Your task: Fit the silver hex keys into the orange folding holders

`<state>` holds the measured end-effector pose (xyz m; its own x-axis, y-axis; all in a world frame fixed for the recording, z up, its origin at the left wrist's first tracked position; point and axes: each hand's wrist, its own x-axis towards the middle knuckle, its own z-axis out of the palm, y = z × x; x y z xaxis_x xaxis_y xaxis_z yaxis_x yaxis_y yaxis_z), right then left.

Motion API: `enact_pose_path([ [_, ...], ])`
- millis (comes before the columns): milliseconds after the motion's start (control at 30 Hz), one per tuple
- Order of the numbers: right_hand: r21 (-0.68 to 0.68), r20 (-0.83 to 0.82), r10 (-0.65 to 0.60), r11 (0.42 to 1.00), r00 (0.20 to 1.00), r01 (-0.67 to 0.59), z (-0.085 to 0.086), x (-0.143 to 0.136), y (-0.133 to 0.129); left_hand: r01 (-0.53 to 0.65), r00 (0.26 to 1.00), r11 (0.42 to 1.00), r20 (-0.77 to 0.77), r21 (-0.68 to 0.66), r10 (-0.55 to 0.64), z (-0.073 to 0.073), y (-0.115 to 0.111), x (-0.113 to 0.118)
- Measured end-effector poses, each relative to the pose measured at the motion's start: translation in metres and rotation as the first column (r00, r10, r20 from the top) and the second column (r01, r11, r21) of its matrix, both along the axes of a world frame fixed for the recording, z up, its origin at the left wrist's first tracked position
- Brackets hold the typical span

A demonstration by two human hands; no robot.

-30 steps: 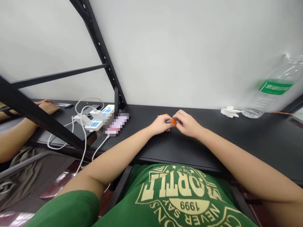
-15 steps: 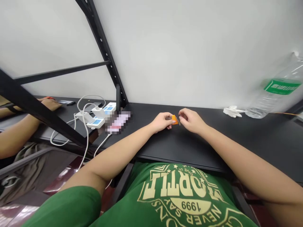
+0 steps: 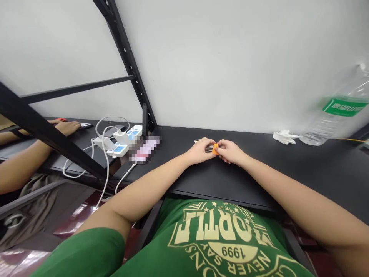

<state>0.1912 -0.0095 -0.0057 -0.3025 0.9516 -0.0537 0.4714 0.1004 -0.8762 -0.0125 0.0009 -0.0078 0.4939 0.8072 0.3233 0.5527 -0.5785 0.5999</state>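
Between my two hands, above the black tabletop point(image 3: 184, 181), is a hex key set: an orange holder point(image 3: 215, 149) with several thin metal keys point(image 3: 209, 148) side by side. My left hand point(image 3: 199, 151) is closed around the keys, thumb on the near side and fingers on the far side. Beyond its knuckles, the long ends of the keys poke out to the left. My right hand point(image 3: 231, 151) pinches the right end of the orange holder. Its fingers cover whatever lies at that end.
Left of my hands lie a blurred-out phone point(image 3: 145, 149) on a white cable and a white power strip point(image 3: 118, 149) with chargers. A black metal frame point(image 3: 134, 73) rises there. Past it is another person's hand point(image 3: 67, 127). At right are crumpled tissue point(image 3: 285, 137) and a clear bottle point(image 3: 319, 125).
My right hand has moved left and closed on the orange holder's end. The keys now stick out further left past my left hand. The other person's hand has shifted slightly right.
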Motion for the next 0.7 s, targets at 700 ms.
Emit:
enact_pose_path([
  [700, 0.333, 0.707, -0.134, 0.929, 0.694, -0.16, -0.003, 0.039, 0.031, -0.247, 0.933, 0.969, -0.27, -0.003, 0.237, 0.0, 0.029, -0.027],
])
